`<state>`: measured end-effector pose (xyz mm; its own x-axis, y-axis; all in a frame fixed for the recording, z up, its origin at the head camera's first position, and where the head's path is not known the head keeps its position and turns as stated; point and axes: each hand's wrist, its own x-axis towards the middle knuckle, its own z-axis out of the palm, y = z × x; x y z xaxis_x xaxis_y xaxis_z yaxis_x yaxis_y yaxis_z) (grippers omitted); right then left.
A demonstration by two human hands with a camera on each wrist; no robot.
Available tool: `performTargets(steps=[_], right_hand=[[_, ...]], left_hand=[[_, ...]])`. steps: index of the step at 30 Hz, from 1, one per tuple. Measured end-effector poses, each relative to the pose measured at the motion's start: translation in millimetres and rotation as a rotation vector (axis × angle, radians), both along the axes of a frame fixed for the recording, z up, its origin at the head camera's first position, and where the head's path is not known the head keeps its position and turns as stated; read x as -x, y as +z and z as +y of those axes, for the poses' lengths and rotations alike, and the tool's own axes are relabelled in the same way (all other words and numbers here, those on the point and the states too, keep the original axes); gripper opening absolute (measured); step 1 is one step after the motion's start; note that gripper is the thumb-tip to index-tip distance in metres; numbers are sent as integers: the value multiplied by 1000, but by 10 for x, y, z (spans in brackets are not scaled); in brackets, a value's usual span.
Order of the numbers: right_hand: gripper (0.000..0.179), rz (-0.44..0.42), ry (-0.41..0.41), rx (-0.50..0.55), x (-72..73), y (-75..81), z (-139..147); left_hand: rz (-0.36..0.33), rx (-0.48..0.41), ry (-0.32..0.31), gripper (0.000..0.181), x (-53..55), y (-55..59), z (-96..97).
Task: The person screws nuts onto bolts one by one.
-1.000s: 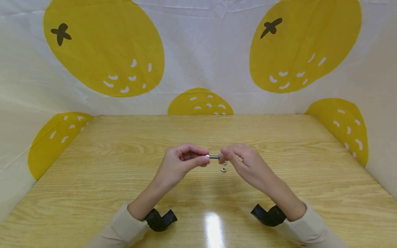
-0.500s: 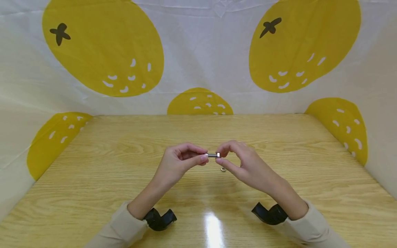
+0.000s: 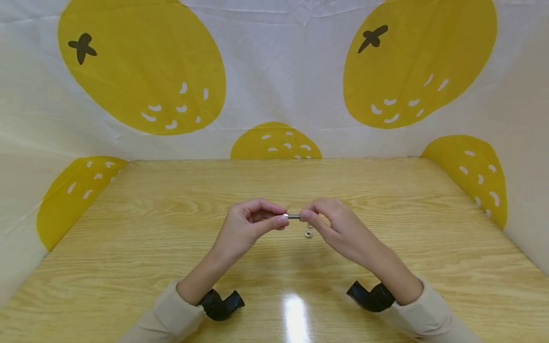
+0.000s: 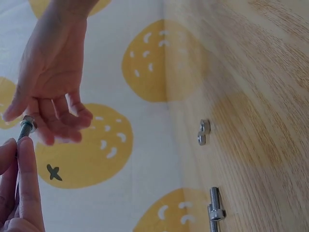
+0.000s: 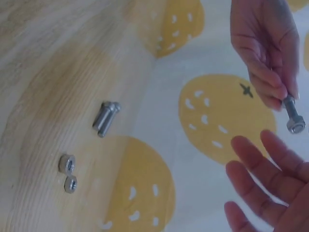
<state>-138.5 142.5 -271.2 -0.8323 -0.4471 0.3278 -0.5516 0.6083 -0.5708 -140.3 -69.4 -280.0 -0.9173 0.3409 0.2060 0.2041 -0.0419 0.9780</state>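
Note:
My left hand [image 3: 244,228] pinches a metal bolt [image 3: 293,216] near its head, holding it level above the table. On the bolt's free end sits a hex nut [image 5: 296,125], clear in both wrist views; in the head view my right thumb hides it. Close beside that nut is my right hand [image 3: 343,228]. In the left wrist view its thumb and index finger stand apart on either side of the nut, not pinching it, and the other fingers hang loosely extended. Two loose nuts [image 5: 69,174] lie on the wood below the hands.
Two more bolts [image 5: 106,117] lie together on the wooden table [image 3: 171,267], hidden behind the hands in the head view. White cloth [image 3: 283,71] with yellow fruit prints encloses the back and sides. Each wrist wears a black mount [image 3: 220,305].
Half a second ago my right thumb and index finger pinched the nut; now they are apart, with the thumb across the nut's end. My left hand and the bolt have stayed nearly still.

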Motion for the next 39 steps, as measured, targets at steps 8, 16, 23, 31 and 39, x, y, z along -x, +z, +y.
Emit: performTargets(steps=[8, 16, 23, 31, 39], right_hand=[[31, 128, 118, 15, -1, -2, 8], [21, 174, 136, 41, -3, -3, 11], [10, 79, 76, 18, -23, 10, -3], [19, 80, 41, 13, -1, -33, -54], [24, -4, -18, 29, 5, -9, -40]], left_hand=[[-15, 24, 25, 23, 7, 4, -18], [-16, 11, 18, 23, 14, -4, -5], [-12, 2, 13, 23, 10, -11, -2], [-8, -1, 13, 22, 0, -27, 6], [-12, 9, 22, 21, 0, -22, 20]])
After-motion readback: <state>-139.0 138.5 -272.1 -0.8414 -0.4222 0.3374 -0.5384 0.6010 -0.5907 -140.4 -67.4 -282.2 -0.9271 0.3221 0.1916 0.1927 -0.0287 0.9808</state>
